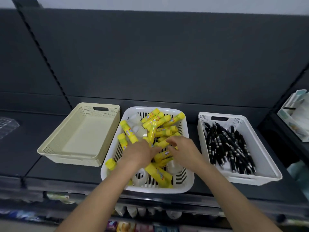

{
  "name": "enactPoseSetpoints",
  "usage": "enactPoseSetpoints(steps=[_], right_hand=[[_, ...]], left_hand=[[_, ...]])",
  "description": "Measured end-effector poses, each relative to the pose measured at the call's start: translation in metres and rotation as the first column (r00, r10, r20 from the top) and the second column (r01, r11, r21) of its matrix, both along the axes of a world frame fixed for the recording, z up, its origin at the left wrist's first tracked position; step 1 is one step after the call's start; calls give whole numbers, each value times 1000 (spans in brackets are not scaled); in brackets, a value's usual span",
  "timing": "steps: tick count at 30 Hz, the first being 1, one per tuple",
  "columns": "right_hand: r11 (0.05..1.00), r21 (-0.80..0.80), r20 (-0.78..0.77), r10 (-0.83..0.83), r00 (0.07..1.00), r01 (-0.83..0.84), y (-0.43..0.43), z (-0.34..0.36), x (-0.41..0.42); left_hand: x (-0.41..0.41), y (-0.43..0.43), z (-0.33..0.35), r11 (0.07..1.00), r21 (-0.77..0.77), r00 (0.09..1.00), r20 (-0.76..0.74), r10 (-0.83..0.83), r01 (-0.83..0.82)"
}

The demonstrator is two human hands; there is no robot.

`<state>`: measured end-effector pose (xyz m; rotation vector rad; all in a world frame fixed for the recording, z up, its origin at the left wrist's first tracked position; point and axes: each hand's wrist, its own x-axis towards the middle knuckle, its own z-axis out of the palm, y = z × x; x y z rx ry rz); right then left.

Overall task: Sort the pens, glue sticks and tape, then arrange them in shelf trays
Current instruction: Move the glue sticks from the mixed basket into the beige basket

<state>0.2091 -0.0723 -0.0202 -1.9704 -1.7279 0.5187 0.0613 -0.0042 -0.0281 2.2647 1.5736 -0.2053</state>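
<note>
A white slotted basket (189,185) stands in the middle of the dark shelf, filled with several yellow glue sticks (158,120) and clear tape rolls (140,176). Both of my hands are inside it. My left hand (138,153) lies palm down on the glue sticks, its fingertips hidden among them. My right hand (182,148) has its fingers curled down over the pile; whether it holds one is hidden. To the left stands a beige tray (50,148) with nothing in it. To the right, a white tray (265,164) holds several black pens (229,144).
The dark shelf (50,169) runs left and right, with a dark back panel behind the trays. A clear plastic piece (7,126) lies at far left. Boxed goods (294,114) stand at the right edge. Lower shelves hold packaged goods (133,226).
</note>
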Motion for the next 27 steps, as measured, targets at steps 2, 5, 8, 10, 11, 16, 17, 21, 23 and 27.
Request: enactPoseSetpoints(steps=[2, 5, 8, 10, 11, 16, 17, 21, 23, 27], right_hand=[[999, 25, -2, -26, 1000, 26, 0, -1, -1], [996, 60, -22, -64, 998, 65, -3, -1, 1], [991, 91, -31, -95, 995, 97, -6, -3, 8], [989, 101, -39, -107, 994, 110, -6, -5, 11], [988, 105, -46, -110, 993, 114, -6, -5, 11], [988, 111, -53, -100, 994, 105, -3, -8, 14], [990, 104, -43, -90, 995, 94, -1, -9, 15], [998, 52, 38, 17, 999, -19, 9, -8, 20], [992, -7, 141, 129, 982, -129, 18, -11, 21], [929, -248, 390, 354, 850, -274, 36, -15, 18]], left_hand=[[14, -2, -4, 999, 18, 998, -62, 30, -29], [24, -4, -9, 991, 33, 990, -41, 133, -132], [21, -2, -12, 981, -7, 981, 25, 194, -194], [17, 0, -13, 979, -25, 973, 106, 204, -203], [17, -1, -14, 980, -22, 971, 134, 197, -196], [15, -1, -23, 997, 4, 982, 169, 80, -81], [13, 0, -22, 996, 11, 974, 211, 82, -86], [1, 7, -14, 989, 1, 883, 449, 133, -149], [-5, 11, -4, 980, -11, 823, 541, 174, -199], [-13, 17, 9, 971, 3, 759, 623, 186, -240]])
